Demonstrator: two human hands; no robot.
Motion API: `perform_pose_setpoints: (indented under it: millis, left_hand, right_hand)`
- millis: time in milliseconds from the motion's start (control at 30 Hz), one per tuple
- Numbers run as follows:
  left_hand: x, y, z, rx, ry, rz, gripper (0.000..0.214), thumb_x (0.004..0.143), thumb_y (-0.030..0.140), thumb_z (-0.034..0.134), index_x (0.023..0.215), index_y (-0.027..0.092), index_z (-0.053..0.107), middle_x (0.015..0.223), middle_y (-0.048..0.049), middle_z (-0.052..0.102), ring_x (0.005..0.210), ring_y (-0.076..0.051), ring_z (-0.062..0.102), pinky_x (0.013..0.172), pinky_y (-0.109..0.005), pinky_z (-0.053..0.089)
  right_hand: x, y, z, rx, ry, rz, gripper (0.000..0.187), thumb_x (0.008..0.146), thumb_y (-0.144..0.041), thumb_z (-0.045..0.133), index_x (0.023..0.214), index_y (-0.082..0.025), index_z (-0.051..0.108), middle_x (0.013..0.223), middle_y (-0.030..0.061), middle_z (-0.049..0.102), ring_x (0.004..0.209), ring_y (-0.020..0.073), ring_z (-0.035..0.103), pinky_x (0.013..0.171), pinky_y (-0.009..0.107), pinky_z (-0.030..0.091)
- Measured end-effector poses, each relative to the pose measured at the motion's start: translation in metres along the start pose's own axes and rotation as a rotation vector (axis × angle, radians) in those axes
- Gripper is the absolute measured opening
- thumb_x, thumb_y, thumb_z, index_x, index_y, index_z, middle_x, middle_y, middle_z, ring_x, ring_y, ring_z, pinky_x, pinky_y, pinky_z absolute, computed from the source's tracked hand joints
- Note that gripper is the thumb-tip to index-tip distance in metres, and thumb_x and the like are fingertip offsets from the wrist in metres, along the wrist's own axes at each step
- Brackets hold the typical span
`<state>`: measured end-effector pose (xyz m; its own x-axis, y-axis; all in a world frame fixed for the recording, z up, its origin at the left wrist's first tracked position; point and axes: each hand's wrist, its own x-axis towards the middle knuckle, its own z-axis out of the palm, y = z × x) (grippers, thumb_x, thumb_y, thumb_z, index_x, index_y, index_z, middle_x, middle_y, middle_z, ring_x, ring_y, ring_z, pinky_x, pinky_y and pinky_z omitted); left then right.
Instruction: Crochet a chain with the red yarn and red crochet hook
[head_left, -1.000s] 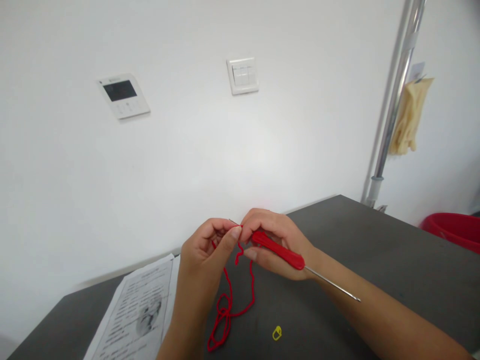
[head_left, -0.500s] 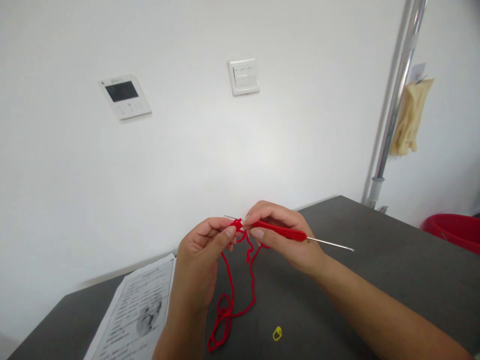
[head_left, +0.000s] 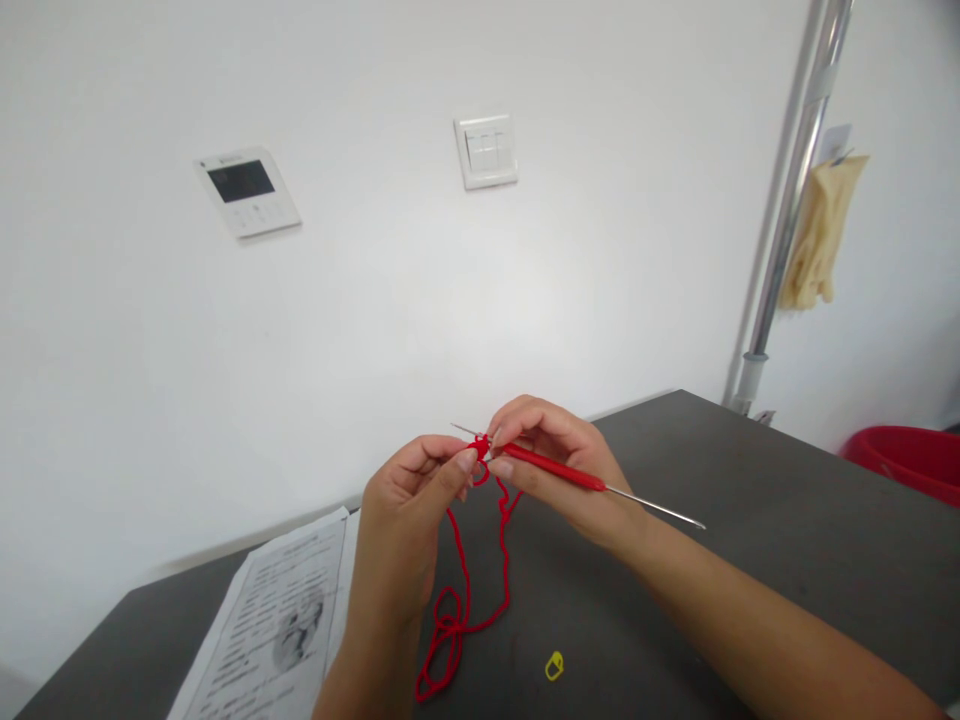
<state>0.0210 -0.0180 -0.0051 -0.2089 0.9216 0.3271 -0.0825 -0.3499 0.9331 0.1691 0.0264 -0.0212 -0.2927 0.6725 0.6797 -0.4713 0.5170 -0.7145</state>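
The wall (head_left: 375,330) rises behind both hands, with a panel (head_left: 247,190) up left of them and a switch (head_left: 486,150) straight above; a pole (head_left: 787,200) with a pale cloth (head_left: 817,235) hung on it stands far to the right; the dark table (head_left: 750,520) lies under the hands, a printed sheet (head_left: 277,620) on it just left of the left wrist and a red tub (head_left: 907,460) well off past the right arm. The left hand (head_left: 409,510) is nearly closed, thumb and forefinger pinching the yarn (head_left: 465,590); the right hand (head_left: 562,475) is closed round the red handle of the hook (head_left: 555,472). The yarn hangs from the pinch in two strands to a loose tangle on the table below the left hand; a small yellow ring (head_left: 553,665) lies just right of that tangle. A second ago the hook sloped steeply down along the right forearm with its tip hidden among the fingers; now it lies flatter and higher, its tip poking out left past the fingertips; red loops sit bunched on the shaft between the hands, so the stitch looks caught on the hook.
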Motion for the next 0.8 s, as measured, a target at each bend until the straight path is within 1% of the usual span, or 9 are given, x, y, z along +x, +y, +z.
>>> perform_pose_setpoints:
  millis: [100,233,333,433,533,633,800]
  left_hand:
    - [-0.0003,-0.0026,0.0016,0.017,-0.024,-0.011,0.009,0.075,0.025,0.078,0.073,0.017,0.074,0.063,0.0022,0.067,0.061,-0.009,0.056,0.061,-0.020,0.045]
    - [0.0006,-0.0045,0.0012,0.080,-0.035,0.022,0.008,0.076,0.025,0.077,0.074,0.018,0.073,0.067,0.0014,0.069,0.065,-0.011,0.058,0.064,-0.022,0.046]
    - [0.0019,-0.0041,-0.0014,0.138,-0.039,0.049,0.009,0.077,0.027,0.076,0.076,0.018,0.072,0.069,0.0010,0.069,0.066,-0.013,0.059,0.064,-0.024,0.046]
    - [0.0022,-0.0021,-0.0038,0.223,-0.038,0.090,0.011,0.079,0.029,0.074,0.076,0.019,0.070,0.069,0.0014,0.067,0.065,-0.014,0.057,0.063,-0.025,0.044]
    - [0.0012,0.0001,-0.0039,0.349,-0.046,0.137,0.012,0.084,0.032,0.068,0.080,0.020,0.068,0.077,-0.0004,0.070,0.072,-0.016,0.060,0.067,-0.028,0.045]
    - [-0.0008,0.0007,-0.0021,0.477,-0.002,0.170,0.015,0.088,0.035,0.062,0.083,0.021,0.065,0.079,-0.0012,0.069,0.073,-0.018,0.061,0.069,-0.030,0.045]
    - [-0.0032,-0.0014,0.0003,0.578,0.069,0.223,0.018,0.092,0.037,0.053,0.084,0.022,0.058,0.072,0.0002,0.063,0.067,-0.019,0.058,0.065,-0.031,0.044]
  right_hand:
    - [-0.0006,0.0009,0.0023,0.012,0.029,0.056,0.020,0.080,-0.034,0.079,0.083,-0.023,0.063,0.081,0.0000,0.063,0.075,0.0146,0.063,0.069,0.029,0.053]
    - [-0.0013,0.0001,0.0025,0.017,0.068,0.123,0.023,0.077,-0.032,0.082,0.081,-0.022,0.061,0.077,-0.0012,0.063,0.068,0.0122,0.059,0.062,0.026,0.048]
    - [0.0000,-0.0013,0.0015,0.050,0.071,0.152,0.025,0.076,-0.032,0.083,0.080,-0.020,0.060,0.074,-0.0017,0.064,0.061,0.0102,0.055,0.056,0.024,0.044]
    - [0.0020,-0.0009,0.0009,0.104,0.086,0.160,0.028,0.073,-0.032,0.085,0.078,-0.019,0.061,0.069,-0.0035,0.060,0.057,0.0087,0.051,0.053,0.022,0.040]
    - [0.0034,0.0008,0.0012,0.176,0.093,0.198,0.029,0.071,-0.032,0.087,0.076,-0.019,0.062,0.068,-0.0042,0.060,0.055,0.0078,0.051,0.052,0.022,0.039]
    - [0.0040,0.0018,0.0015,0.220,0.100,0.226,0.028,0.070,-0.031,0.087,0.075,-0.018,0.062,0.068,-0.0040,0.061,0.054,0.0080,0.053,0.052,0.022,0.040]
    - [0.0042,0.0023,0.0017,0.272,0.095,0.218,0.025,0.070,-0.028,0.087,0.074,-0.018,0.064,0.065,-0.0035,0.064,0.054,0.0092,0.056,0.053,0.023,0.043]
